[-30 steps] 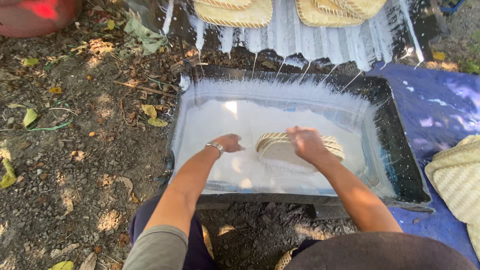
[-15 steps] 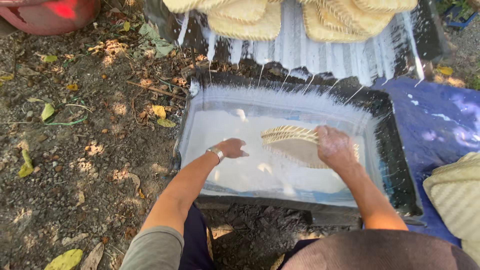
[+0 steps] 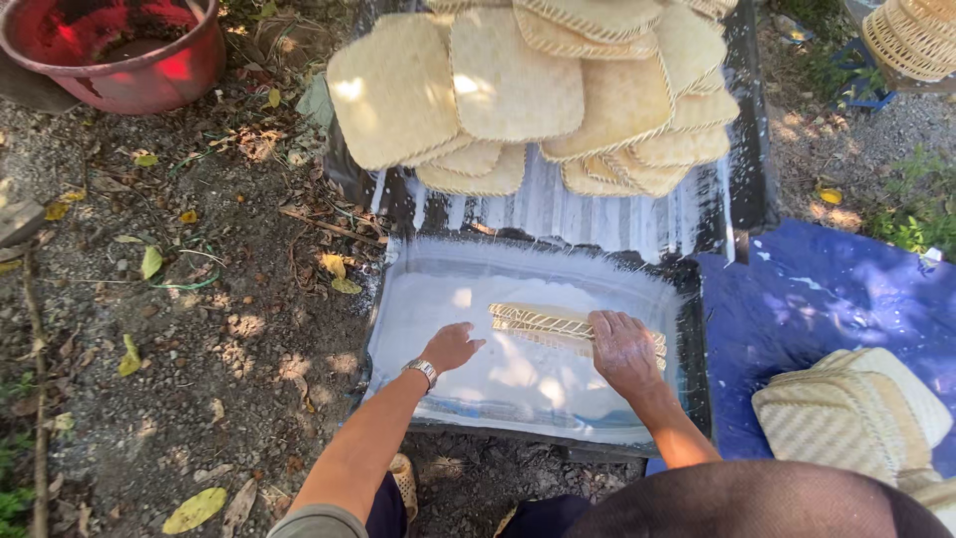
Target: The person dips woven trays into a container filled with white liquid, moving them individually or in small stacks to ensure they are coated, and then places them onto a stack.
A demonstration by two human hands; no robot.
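Fingers (image 3: 609, 329) now tilt woven tray (image 3: 558, 325) upright (dripping).

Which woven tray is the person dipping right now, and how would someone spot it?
Find the black tub of white liquid on the ground, below the draining pile of woven trays. In it lies one woven tray, half sunk, under the right hand. It is the only wet one in the liquid; the others lie stacked outside the tub.

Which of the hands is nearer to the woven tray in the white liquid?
Right. The right hand rests on the woven tray, pressing it into the white liquid; the left hand sits apart, just left of its end.
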